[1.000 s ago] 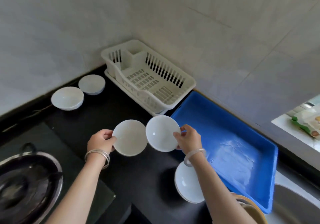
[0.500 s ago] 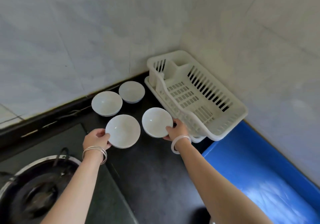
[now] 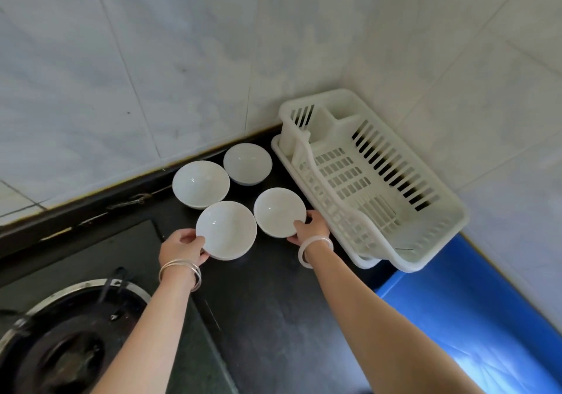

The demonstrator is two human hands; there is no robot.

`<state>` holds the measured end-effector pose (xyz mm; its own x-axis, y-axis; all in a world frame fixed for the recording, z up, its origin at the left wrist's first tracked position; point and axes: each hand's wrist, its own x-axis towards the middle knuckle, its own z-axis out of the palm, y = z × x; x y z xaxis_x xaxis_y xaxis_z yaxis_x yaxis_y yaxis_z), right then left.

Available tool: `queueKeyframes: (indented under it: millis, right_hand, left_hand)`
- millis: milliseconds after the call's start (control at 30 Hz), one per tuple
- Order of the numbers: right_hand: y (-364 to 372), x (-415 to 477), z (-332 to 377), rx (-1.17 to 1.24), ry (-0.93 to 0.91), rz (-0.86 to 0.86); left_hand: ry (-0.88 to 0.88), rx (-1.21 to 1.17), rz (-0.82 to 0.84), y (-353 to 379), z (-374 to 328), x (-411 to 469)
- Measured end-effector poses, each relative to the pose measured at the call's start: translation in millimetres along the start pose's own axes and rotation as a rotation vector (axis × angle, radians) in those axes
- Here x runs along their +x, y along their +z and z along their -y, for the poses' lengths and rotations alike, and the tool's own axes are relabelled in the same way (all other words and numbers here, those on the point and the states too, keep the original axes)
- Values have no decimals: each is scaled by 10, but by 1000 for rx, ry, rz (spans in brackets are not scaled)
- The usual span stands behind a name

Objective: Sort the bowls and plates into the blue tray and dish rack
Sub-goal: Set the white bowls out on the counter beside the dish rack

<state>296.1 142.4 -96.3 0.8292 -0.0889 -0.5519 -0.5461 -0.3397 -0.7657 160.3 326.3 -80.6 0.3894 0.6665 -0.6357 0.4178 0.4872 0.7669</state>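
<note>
My left hand (image 3: 182, 249) grips the near rim of a white bowl (image 3: 226, 229) low over the black counter. My right hand (image 3: 310, 229) holds a second white bowl (image 3: 278, 211) by its near edge, just left of the white dish rack (image 3: 438, 238). Two more white bowls stand behind them by the wall, one at the left (image 3: 200, 183) and one at the right (image 3: 247, 163). The rack holds nothing. The blue tray (image 3: 474, 311) lies at the lower right, partly cut off by the frame.
A gas burner (image 3: 67, 342) with a metal ring sits at the lower left on the dark hob. Tiled walls meet in the corner behind the rack. Black counter (image 3: 273, 317) shows between my forearms.
Both hands carried their bowls away from the blue tray to the far left, down beside the two bowls near the wall. The view swung left with them.
</note>
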Motion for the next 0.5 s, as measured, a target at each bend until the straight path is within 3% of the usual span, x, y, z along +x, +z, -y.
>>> queueKeyframes:
  millis: [267, 500]
  right_hand:
    - [43, 35, 34, 90, 48, 35]
    - [118, 7, 56, 184, 90, 68]
  left_hand:
    - [-3, 13, -14, 27, 59, -10]
    - [-135, -74, 23, 50, 48, -76]
